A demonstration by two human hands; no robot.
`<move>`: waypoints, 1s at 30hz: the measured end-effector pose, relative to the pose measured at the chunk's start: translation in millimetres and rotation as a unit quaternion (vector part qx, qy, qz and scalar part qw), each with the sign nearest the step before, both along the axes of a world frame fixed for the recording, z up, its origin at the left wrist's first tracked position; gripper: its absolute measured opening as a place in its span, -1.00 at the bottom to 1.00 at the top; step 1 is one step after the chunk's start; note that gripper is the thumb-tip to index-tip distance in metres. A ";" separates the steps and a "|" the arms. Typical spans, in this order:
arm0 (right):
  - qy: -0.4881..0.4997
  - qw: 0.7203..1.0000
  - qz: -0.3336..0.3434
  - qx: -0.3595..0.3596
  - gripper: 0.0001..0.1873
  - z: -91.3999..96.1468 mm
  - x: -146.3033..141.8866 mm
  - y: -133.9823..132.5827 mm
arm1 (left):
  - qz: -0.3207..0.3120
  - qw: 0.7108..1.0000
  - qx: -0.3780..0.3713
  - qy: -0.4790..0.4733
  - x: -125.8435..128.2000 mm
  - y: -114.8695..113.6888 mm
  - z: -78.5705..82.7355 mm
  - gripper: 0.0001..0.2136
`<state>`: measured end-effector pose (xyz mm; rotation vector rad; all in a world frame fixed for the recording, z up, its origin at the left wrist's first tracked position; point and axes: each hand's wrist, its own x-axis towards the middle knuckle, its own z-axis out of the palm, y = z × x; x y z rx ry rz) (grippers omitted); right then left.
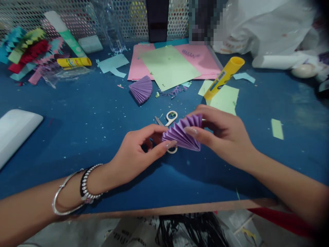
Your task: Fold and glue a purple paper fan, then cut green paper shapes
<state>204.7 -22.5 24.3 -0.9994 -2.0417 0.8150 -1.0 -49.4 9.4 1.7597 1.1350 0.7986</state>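
Observation:
A pleated purple paper fan (181, 135) is held between both hands above the blue table. My left hand (144, 147) pinches its left end between thumb and fingers. Its right side is gripped by my right hand (218, 133), the thumb lying across the folds. Behind and partly under the fan lie white-handled scissors (171, 118); the fan and left thumb hide part of them. A second purple paper fan (141, 90) rests farther back on the table. Close beyond the right hand, a yellow glue stick (223, 79) stands tilted near pale green paper (224, 97).
Pink sheets (205, 56) with a green sheet (169, 65) on top lie at the back. Coloured paper pieces (28, 51) and another yellow glue tube (74, 62) are at the back left. A white object (17, 130) sits at the left edge, a plastic bag (264, 27) back right.

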 end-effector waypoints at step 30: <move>0.253 0.957 -0.115 -0.087 -0.87 -12.5 1.4 7.5 | 0.055 0.995 -0.031 -0.078 2.5 0.5 -6.7 -0.67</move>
